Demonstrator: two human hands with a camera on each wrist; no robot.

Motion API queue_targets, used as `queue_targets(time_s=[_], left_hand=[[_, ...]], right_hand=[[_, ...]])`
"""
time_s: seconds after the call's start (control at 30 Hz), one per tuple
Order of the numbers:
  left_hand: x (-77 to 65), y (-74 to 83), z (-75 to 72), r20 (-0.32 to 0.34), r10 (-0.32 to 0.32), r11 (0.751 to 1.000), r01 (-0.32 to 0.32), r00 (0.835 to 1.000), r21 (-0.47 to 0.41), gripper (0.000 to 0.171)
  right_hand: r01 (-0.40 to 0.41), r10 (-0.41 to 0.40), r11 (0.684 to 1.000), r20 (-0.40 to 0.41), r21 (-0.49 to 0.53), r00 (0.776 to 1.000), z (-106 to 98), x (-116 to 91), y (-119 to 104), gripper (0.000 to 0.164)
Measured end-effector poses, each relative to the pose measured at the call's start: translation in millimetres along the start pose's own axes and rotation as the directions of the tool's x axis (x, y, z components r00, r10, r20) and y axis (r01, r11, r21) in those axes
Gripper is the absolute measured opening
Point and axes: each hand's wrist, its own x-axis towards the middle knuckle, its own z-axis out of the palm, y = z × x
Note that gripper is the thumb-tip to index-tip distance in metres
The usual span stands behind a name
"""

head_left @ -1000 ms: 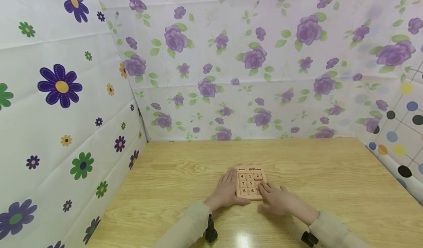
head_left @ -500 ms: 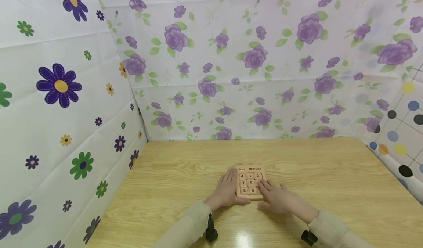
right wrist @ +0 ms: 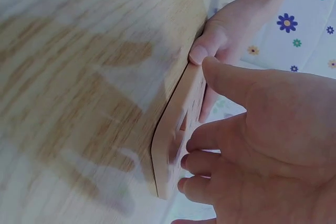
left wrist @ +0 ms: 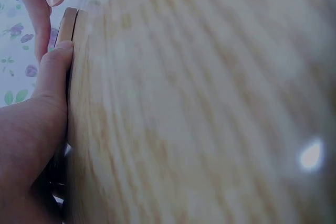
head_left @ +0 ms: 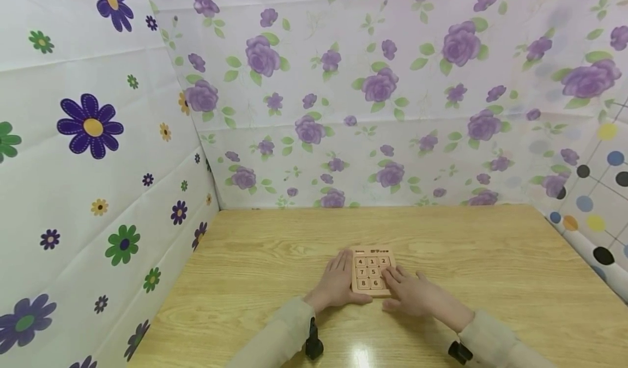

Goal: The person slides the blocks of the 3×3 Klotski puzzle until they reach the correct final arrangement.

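A wooden sliding number puzzle (head_left: 373, 252) lies flat on the table in the head view. Tiles 4, 1 and 2 form its top row, 7 and 5 are in the middle, 8 and 6 below. My left hand (head_left: 337, 285) rests along its left side with straight fingers, its thumb along the near edge. Fingertips of my right hand (head_left: 411, 296) touch the right column just under the 2, hiding the tiles or spaces there. In the right wrist view, slightly bent fingers of the right hand (right wrist: 283, 124) meet the face of the puzzle (right wrist: 167, 140).
The wood-grain table (head_left: 275, 242) extends around the puzzle. A purple-flowered cloth (head_left: 314, 155) hangs at the back, a daisy-patterned cloth (head_left: 73, 193) at the left and a dotted one (head_left: 589, 188) at the right. A black wrist camera (head_left: 313, 346) sits on the left forearm.
The dark gap seen under tile 2 a second ago has closed. My right fingertips have shifted very slightly up the right column. The left hand has stayed put.
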Motion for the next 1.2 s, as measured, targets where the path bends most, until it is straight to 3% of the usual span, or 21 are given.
queue_targets(time_s=[0.8,1.2], left_hand=[[-0.6,1.0,-0.9,-0.012,0.007,1.000,-0.007,1.000,0.010,0.127],[-0.8,1.1,-1.1,-0.015,0.005,1.000,-0.005,1.000,0.007,0.127]], right_hand=[[0.094,-0.094,0.995,0.029,-0.013,0.995,3,-9,-21,0.075],[0.075,-0.074,0.997,0.019,-0.021,0.997,8,-10,-22,0.078]])
